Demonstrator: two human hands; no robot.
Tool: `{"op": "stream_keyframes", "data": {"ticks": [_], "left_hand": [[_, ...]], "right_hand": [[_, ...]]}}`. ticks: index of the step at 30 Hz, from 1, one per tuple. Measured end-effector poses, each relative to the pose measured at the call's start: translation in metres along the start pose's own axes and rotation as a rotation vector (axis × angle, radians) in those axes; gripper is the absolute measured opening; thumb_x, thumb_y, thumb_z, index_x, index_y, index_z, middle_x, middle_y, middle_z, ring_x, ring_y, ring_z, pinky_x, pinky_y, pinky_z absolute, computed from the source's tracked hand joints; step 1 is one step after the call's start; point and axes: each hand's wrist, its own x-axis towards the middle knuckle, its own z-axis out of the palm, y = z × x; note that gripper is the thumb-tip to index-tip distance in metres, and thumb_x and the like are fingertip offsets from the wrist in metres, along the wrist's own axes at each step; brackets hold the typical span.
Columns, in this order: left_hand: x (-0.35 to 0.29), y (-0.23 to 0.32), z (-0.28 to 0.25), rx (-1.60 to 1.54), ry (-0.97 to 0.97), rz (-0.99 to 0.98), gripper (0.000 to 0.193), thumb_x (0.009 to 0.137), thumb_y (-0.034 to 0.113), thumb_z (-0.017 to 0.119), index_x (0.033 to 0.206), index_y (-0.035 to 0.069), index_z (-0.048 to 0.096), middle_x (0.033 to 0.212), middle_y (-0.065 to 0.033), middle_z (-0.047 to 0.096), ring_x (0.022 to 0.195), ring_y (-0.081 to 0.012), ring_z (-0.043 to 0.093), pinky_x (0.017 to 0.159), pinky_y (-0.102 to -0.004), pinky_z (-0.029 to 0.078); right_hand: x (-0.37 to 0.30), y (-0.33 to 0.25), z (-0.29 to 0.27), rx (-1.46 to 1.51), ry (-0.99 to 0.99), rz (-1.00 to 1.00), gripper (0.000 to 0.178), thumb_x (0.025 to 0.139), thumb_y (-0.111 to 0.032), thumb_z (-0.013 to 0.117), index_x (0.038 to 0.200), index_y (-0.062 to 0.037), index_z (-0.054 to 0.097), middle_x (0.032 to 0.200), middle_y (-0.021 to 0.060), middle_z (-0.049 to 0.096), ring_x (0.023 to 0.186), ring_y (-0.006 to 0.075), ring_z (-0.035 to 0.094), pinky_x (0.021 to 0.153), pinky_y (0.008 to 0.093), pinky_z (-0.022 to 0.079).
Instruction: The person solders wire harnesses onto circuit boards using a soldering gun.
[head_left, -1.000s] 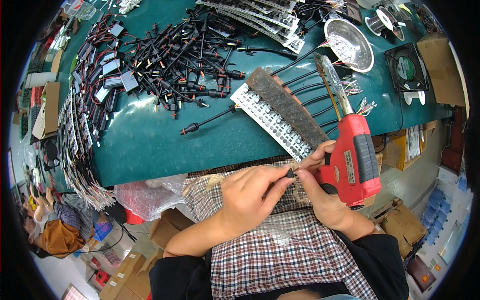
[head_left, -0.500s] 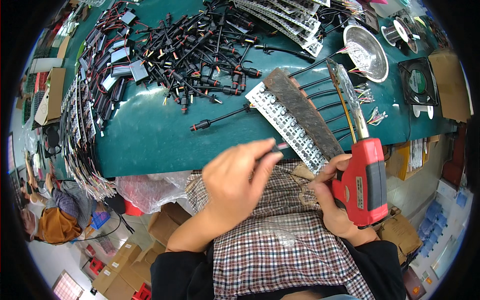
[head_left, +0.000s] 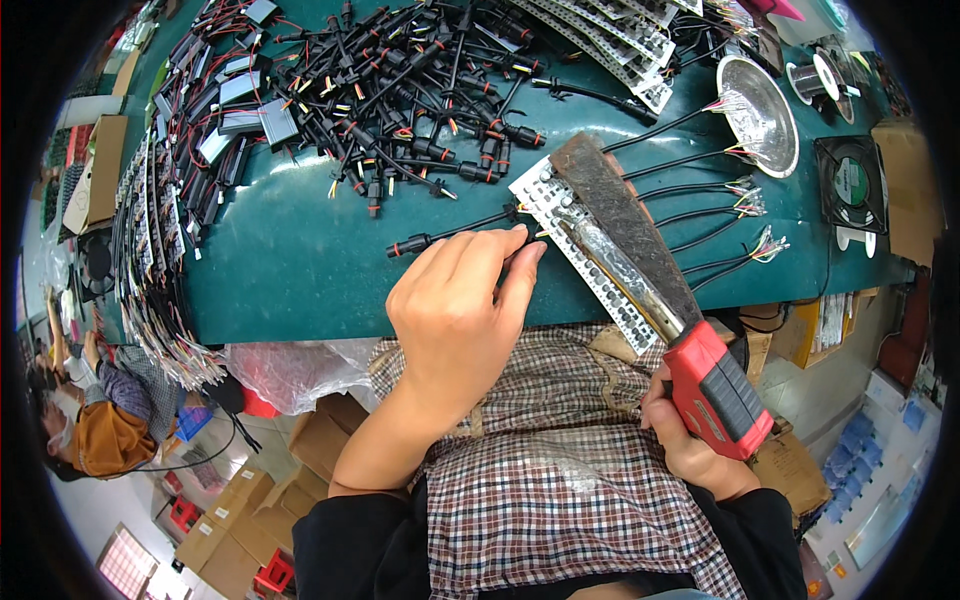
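While gripped by right hand [head_left: 690, 450], soldering gun [head_left: 715, 390] beside left hand [head_left: 460, 310].

In the centre of the frame the left hand [head_left: 462, 305] pinches a black cable [head_left: 455, 233] on the green table [head_left: 300, 270]. At lower right the right hand [head_left: 690, 445] grips a red soldering gun [head_left: 715, 390], its tip over a white strip board [head_left: 590, 250].

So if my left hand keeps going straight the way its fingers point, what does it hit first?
Most likely the white perforated strip lying under the dark worn bar on the green table. The left hand has its fingertips at the strip's near edge, pinching a thin black cable; depth is unclear.
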Motion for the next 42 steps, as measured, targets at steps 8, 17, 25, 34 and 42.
{"op": "stream_keyframes", "data": {"ticks": [8, 17, 25, 34, 42], "left_hand": [[0.001, 0.0, 0.003, 0.014, 0.0, -0.011, 0.016, 0.077, 0.008, 0.086, 0.087, 0.003, 0.075, 0.08, -0.006, 0.073, 0.052, -0.0137, 0.059, 0.047, -0.0262, 0.045], [0.001, 0.001, 0.0, 0.022, -0.013, -0.024, 0.016, 0.078, 0.009, 0.086, 0.087, 0.003, 0.075, 0.078, -0.0049, 0.072, 0.05, -0.0135, 0.057, 0.048, -0.0266, 0.044], [0.0, 0.001, 0.001, 0.028, -0.018, -0.02, 0.015, 0.078, 0.009, 0.085, 0.087, 0.004, 0.074, 0.078, -0.0044, 0.072, 0.05, -0.0135, 0.057, 0.048, -0.027, 0.044], [0.001, 0.002, -0.002, 0.031, -0.019, -0.025, 0.016, 0.078, 0.01, 0.086, 0.087, 0.004, 0.074, 0.078, -0.0043, 0.072, 0.049, -0.0133, 0.056, 0.049, -0.0272, 0.044], [0.0, 0.003, -0.002, 0.054, -0.016, -0.022, 0.016, 0.078, 0.01, 0.086, 0.087, 0.004, 0.074, 0.077, -0.0039, 0.071, 0.049, -0.0134, 0.055, 0.049, -0.0277, 0.044]], "right_hand": [[0.007, 0.004, 0.003, 0.045, 0.018, -0.019, 0.023, 0.089, -0.007, 0.076, 0.11, -0.0009, 0.068, 0.086, 0.009, 0.068, 0.074, 0.0229, 0.067, 0.066, 0.035, 0.053], [0.009, -0.004, 0.008, 0.065, 0.019, -0.001, 0.026, 0.093, -0.011, 0.073, 0.116, -0.0009, 0.068, 0.086, 0.0066, 0.068, 0.075, 0.0202, 0.067, 0.067, 0.0343, 0.052], [0.008, 0.002, 0.004, 0.062, -0.034, -0.001, 0.026, 0.094, -0.012, 0.073, 0.117, -0.0007, 0.067, 0.088, 0.007, 0.067, 0.078, 0.0186, 0.066, 0.069, 0.0332, 0.052], [0.003, -0.003, 0.001, 0.136, -0.05, 0.014, 0.025, 0.093, -0.004, 0.071, 0.117, 0.0006, 0.066, 0.093, 0.0076, 0.068, 0.083, 0.0186, 0.066, 0.073, 0.0329, 0.052], [0.002, 0.005, 0.003, 0.12, -0.046, -0.001, 0.028, 0.095, -0.007, 0.07, 0.122, 0.0002, 0.065, 0.092, 0.0056, 0.066, 0.082, 0.0169, 0.063, 0.074, 0.0322, 0.051]]}}
